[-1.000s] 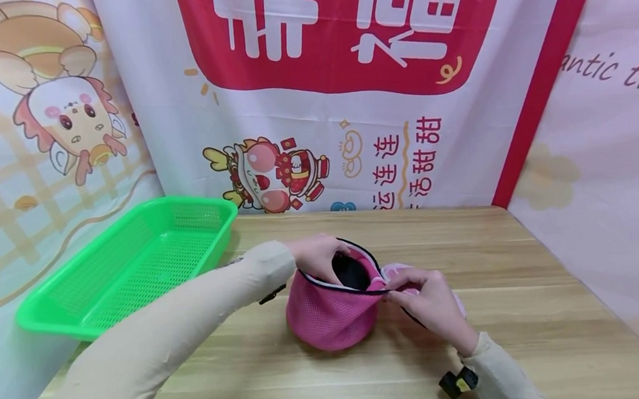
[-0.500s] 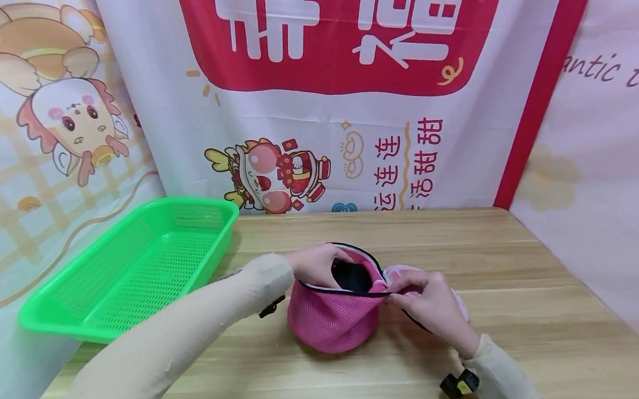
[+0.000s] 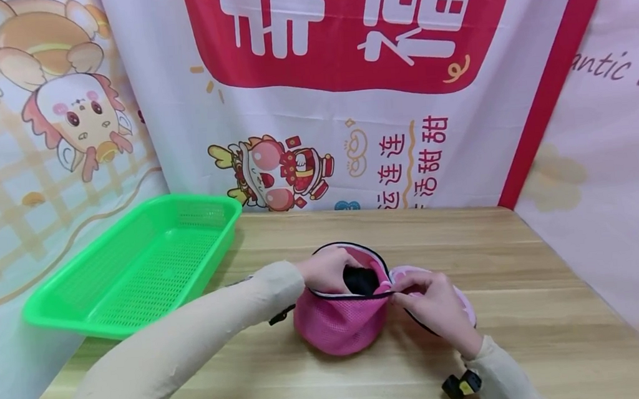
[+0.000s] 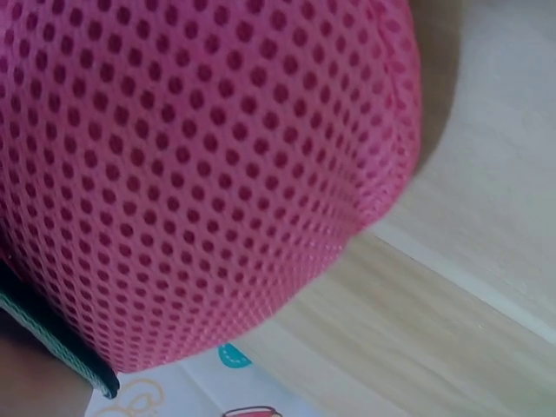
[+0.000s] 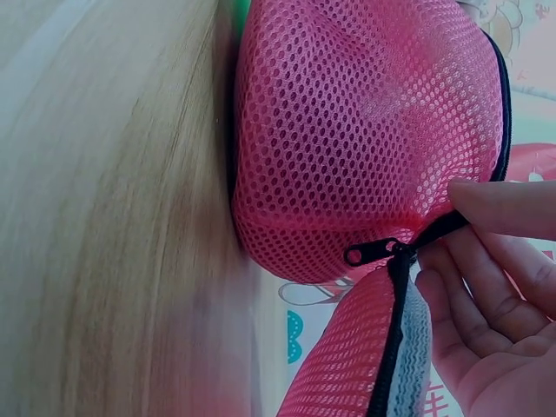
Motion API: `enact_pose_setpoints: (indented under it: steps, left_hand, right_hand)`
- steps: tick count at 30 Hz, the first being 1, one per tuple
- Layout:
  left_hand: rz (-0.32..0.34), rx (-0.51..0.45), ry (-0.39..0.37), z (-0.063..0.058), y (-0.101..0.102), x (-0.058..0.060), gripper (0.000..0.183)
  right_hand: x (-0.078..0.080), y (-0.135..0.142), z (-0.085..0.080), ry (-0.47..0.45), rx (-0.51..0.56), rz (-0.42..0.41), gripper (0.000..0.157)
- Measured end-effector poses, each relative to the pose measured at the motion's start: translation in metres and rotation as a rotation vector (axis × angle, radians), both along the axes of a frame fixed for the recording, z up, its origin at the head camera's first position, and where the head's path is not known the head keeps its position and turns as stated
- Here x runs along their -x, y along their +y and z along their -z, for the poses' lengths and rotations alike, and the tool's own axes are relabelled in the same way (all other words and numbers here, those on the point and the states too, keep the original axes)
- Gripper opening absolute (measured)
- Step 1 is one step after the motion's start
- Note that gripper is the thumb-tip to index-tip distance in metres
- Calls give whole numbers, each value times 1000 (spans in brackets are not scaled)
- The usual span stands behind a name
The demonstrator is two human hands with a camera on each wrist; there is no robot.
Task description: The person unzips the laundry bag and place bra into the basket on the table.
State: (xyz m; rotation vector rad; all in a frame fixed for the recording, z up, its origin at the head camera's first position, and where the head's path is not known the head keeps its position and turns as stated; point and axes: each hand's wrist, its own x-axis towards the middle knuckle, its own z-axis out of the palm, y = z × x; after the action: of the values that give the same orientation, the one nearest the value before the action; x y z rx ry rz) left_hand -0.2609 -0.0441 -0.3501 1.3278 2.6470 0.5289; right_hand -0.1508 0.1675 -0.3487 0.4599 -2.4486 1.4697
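Note:
A pink mesh laundry bag [image 3: 341, 326] with a black zipper edge stands on the table, its round top unzipped. My left hand [image 3: 325, 271] reaches over the rim into the opening, thumb and fingers on either side of a dark black item [image 3: 361, 281]; the fingertips are hidden inside, so I cannot tell whether they grip it. My right hand [image 3: 437, 303] pinches the zipper edge between thumb and fingers, beside the black zipper pull [image 5: 372, 252]. The bag's lid flap [image 3: 465, 304] hangs out to the right, partly behind this hand. Mesh fills most of the left wrist view.
A green perforated plastic basket [image 3: 219, 251] stands at the table's left, beside the left forearm. The wooden table [image 3: 531, 308] ends at printed cloth hangings [image 3: 267, 103] at the back and on both sides.
Both hands keep their places at the bag. The left hand shifts slightly inside the opening, and the rim around it stands rounder. The view has moved a little.

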Motion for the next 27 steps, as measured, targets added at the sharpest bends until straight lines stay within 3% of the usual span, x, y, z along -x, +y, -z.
enact_pose_setpoints:
  steps: [11, 17, 22, 27]
  left_hand:
    - [-50, -34, -30, 2, 4, -8, 23]
    - [-64, -81, -45, 6, 4, -9, 20]
    - [-57, -139, 8, 5, 4, -9, 9]
    - [-78, -191, 25, 0, 2, -7, 7]
  right_hand:
    - [20, 12, 31, 15, 15, -7, 11]
    - [12, 9, 20, -11, 39, -18, 10]
    - [3, 5, 6, -8, 49, -11, 10]
    - [14, 10, 17, -3, 31, -8, 10]
